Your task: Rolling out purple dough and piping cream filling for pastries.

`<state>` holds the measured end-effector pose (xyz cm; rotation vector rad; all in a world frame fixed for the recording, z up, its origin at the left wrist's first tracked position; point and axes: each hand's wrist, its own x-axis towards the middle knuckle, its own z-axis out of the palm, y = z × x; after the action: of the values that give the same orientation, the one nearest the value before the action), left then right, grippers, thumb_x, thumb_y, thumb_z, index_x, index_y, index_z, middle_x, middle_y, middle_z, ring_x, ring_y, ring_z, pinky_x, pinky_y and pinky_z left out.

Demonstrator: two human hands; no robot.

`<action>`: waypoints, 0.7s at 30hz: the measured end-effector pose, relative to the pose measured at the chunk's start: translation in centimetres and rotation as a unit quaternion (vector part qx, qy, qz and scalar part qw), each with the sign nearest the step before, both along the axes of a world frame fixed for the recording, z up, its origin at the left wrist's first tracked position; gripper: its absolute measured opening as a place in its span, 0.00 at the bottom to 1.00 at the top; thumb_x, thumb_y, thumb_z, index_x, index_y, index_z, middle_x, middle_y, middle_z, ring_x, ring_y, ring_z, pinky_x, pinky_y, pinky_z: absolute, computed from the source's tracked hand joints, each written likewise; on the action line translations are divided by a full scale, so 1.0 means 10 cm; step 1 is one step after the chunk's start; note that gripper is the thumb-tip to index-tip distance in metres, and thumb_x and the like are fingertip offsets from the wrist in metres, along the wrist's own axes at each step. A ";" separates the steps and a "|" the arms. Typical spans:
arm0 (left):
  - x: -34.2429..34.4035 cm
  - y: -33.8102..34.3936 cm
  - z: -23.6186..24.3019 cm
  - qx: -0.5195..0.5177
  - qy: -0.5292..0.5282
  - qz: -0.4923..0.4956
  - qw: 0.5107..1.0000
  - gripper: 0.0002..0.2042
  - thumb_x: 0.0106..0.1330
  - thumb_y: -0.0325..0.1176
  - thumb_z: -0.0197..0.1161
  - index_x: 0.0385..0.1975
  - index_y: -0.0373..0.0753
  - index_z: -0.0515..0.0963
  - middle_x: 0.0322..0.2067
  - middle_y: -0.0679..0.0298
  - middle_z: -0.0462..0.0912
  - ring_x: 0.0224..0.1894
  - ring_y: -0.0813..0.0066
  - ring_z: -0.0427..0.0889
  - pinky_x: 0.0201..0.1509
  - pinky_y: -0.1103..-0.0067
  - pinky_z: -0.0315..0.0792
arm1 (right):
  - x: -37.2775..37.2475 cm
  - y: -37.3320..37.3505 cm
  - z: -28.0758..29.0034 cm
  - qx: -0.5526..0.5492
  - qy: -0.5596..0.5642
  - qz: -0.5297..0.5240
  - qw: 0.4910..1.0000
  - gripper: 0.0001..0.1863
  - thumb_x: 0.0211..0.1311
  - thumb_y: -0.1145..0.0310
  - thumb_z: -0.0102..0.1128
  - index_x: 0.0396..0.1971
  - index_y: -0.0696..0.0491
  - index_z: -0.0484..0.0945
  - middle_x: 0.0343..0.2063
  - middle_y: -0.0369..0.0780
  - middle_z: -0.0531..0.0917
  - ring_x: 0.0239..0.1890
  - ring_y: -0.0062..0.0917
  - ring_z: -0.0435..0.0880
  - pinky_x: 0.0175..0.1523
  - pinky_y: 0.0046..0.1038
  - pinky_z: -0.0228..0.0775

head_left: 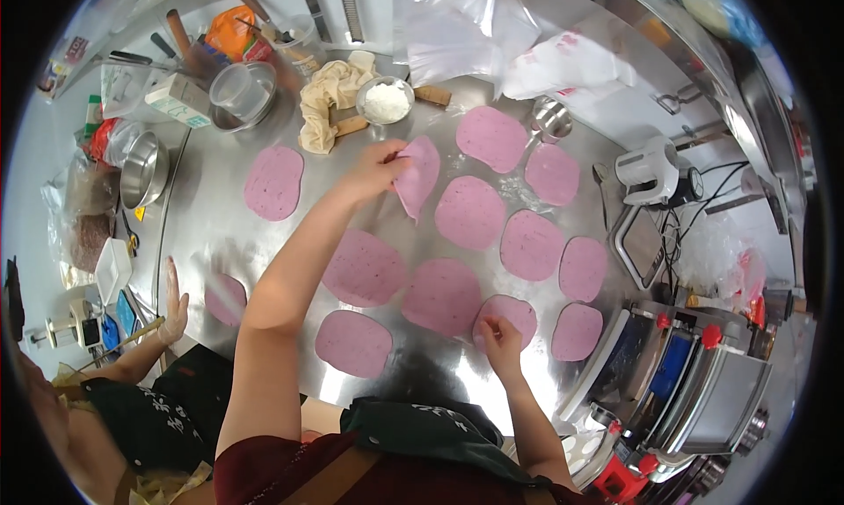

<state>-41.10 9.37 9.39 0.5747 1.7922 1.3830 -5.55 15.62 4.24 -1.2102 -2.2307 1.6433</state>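
My left hand [376,169] reaches across the steel table and pinches the edge of a lifted pink dough sheet [418,178], which hangs tilted from the fingers. My right hand [503,342] is closed at the near edge of another pink dough sheet [520,319] lying on the table, thumb and fingers pressed together on it. Several more flat, rounded pink sheets lie around, among them a large dough sheet [442,296] between my arms and a speckled dough sheet [365,268] by my left forearm. Beyond my left hand stands a bowl of white flour [387,101].
At the left, a co-worker's hand [176,307] is raised beside a small dough sheet [226,299]. A crumpled cloth [330,101] and steel bowl [242,109] stand at the back. On the right are a scale [637,246], a hand mixer [648,173] and a roller machine [677,373].
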 end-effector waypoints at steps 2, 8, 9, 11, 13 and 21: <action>-0.07 -0.01 -0.04 -0.027 -0.050 -0.013 0.998 0.13 0.59 0.32 0.53 0.44 0.37 0.72 0.33 0.67 0.76 0.34 0.81 0.74 0.33 0.83 0.69 | 0.16 -0.11 -0.04 0.011 -0.002 -0.012 1.000 0.09 0.53 0.72 0.55 0.32 0.61 0.76 0.25 0.42 0.80 0.25 0.21 0.77 0.31 0.21 0.68; -0.56 -0.58 -0.79 -0.203 0.298 0.017 0.933 0.20 0.54 0.37 0.59 0.45 0.34 0.70 0.36 0.59 0.76 0.36 0.71 0.76 0.36 0.78 0.71 | 0.58 -0.44 0.05 0.091 -0.043 0.030 0.994 0.08 0.52 0.72 0.56 0.32 0.59 0.75 0.25 0.44 0.79 0.26 0.30 0.80 0.29 0.25 0.72; -0.55 -0.65 -0.84 -0.197 0.301 0.009 0.933 0.20 0.54 0.37 0.59 0.45 0.34 0.70 0.36 0.59 0.76 0.36 0.71 0.76 0.36 0.78 0.71 | 0.67 -0.49 0.09 0.094 -0.043 0.021 0.994 0.08 0.52 0.72 0.56 0.32 0.59 0.75 0.25 0.44 0.79 0.26 0.30 0.80 0.29 0.25 0.72; -0.43 -0.82 -0.81 -0.271 0.297 0.060 0.914 0.23 0.50 0.38 0.60 0.45 0.34 0.70 0.36 0.50 0.76 0.39 0.58 0.76 0.41 0.71 0.69 | 0.84 -0.59 0.15 0.113 -0.038 0.020 0.993 0.08 0.51 0.73 0.57 0.32 0.58 0.75 0.26 0.44 0.79 0.26 0.30 0.80 0.29 0.26 0.72; -0.17 -0.86 -0.66 -0.251 0.338 0.060 0.905 0.22 0.50 0.38 0.60 0.44 0.33 0.71 0.35 0.51 0.77 0.38 0.59 0.77 0.40 0.71 0.70 | 1.04 -0.68 0.14 0.129 -0.029 0.006 0.991 0.08 0.51 0.73 0.57 0.32 0.58 0.75 0.26 0.44 0.79 0.26 0.29 0.80 0.29 0.27 0.72; 1.94 -0.82 -0.39 -0.036 0.338 0.128 0.932 0.09 0.54 0.30 0.57 0.33 0.33 0.75 0.23 0.57 0.77 0.26 0.70 0.76 0.31 0.78 0.69 | 1.75 -1.24 0.36 0.166 0.037 -0.061 0.983 0.07 0.50 0.73 0.57 0.30 0.57 0.75 0.26 0.44 0.79 0.26 0.32 0.79 0.30 0.27 0.72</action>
<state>-21.74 1.14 5.51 0.8756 2.5302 1.3771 11.91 3.26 7.82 -1.1502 -2.2210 1.1902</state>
